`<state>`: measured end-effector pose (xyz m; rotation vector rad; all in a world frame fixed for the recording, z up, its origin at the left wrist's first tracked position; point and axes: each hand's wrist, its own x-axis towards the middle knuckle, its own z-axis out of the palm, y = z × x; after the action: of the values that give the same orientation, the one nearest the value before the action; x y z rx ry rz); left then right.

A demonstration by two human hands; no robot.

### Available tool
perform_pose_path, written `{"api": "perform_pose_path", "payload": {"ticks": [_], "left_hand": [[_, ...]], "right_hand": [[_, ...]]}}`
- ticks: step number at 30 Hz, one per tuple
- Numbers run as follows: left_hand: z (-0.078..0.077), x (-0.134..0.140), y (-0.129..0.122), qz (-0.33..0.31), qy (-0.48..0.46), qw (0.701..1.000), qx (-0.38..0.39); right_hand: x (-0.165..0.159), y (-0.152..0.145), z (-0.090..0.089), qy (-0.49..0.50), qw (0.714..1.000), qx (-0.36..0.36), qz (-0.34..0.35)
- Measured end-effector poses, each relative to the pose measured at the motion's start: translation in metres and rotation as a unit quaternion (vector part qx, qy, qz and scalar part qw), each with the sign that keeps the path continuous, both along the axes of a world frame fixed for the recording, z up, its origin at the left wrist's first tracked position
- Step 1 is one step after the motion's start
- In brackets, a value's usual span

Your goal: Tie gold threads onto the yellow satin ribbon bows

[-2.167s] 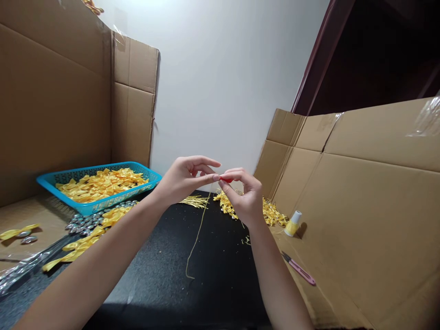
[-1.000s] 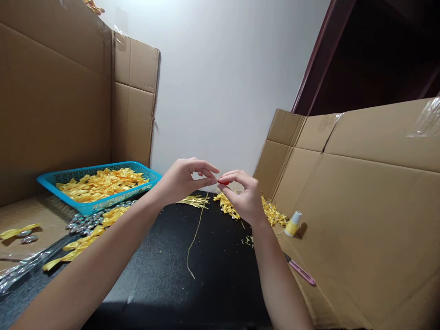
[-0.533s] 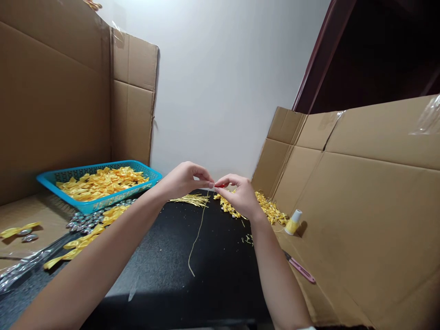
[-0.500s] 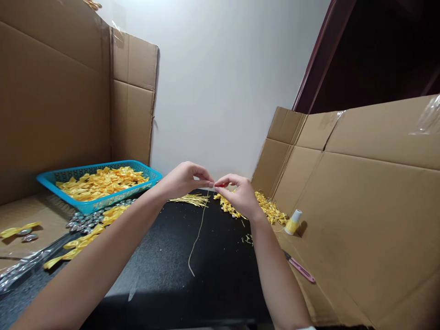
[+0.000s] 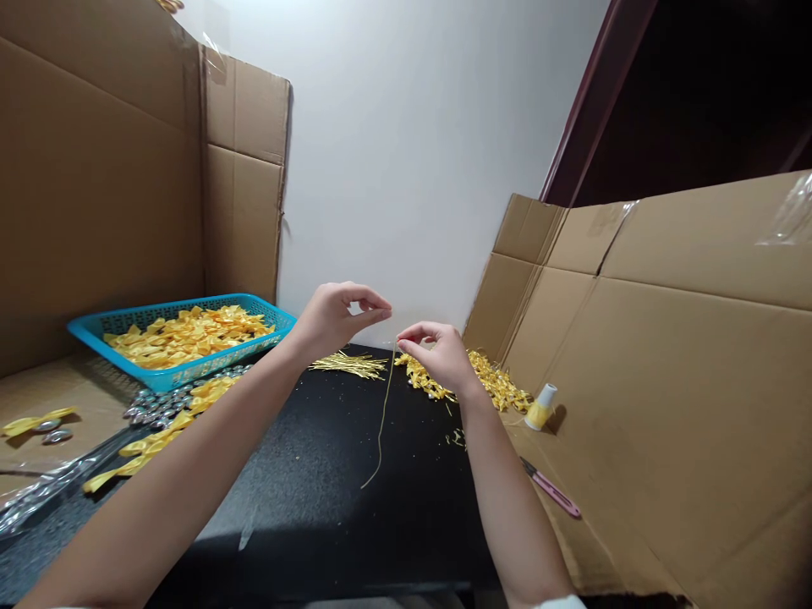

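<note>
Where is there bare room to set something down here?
Widest: the black tabletop between both forearms, nearer than the lower end of the thread, bar specks. Smaller: the cardboard between the spool and pink-handled tool. Crowded: the left, with blue basket, silver beads and yellow ribbons; the far edge, with gold strands and a yellow pile.

room around thread (image 5: 381, 427), cardboard walls (image 5: 698, 381) flanking

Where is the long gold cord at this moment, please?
In the head view, near the middle, the gold cord hangs from the right hand, seen between the bundle of gold strands and the heap of yellow pieces.
</note>
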<state>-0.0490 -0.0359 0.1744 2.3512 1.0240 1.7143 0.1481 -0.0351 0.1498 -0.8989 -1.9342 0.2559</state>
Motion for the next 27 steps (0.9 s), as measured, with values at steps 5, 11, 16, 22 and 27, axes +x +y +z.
{"api": "perform_pose_path", "payload": {"ticks": [5, 11, 16, 22, 27], "left_hand": [[-0.005, -0.007, -0.014, 0.033, 0.017, 0.998, 0.055], [-0.040, -0.019, -0.032, -0.062, 0.172, 0.983, 0.024], [-0.073, -0.018, -0.032, -0.111, 0.184, 0.977, -0.010], [-0.074, -0.004, -0.023, -0.056, 0.037, 0.997, -0.049], [-0.051, 0.009, -0.001, -0.048, -0.027, 0.997, -0.056]], "right_hand": [[0.006, 0.007, -0.007, 0.015, 1.000, -0.026, 0.001], [0.020, 0.013, -0.020, 0.044, 0.996, -0.082, -0.011], [0.023, 0.012, -0.030, 0.044, 0.996, -0.080, -0.016], [0.014, -0.002, -0.046, 0.026, 0.998, -0.053, -0.020], [0.006, -0.004, -0.062, 0.020, 0.999, -0.044, -0.017]]}}
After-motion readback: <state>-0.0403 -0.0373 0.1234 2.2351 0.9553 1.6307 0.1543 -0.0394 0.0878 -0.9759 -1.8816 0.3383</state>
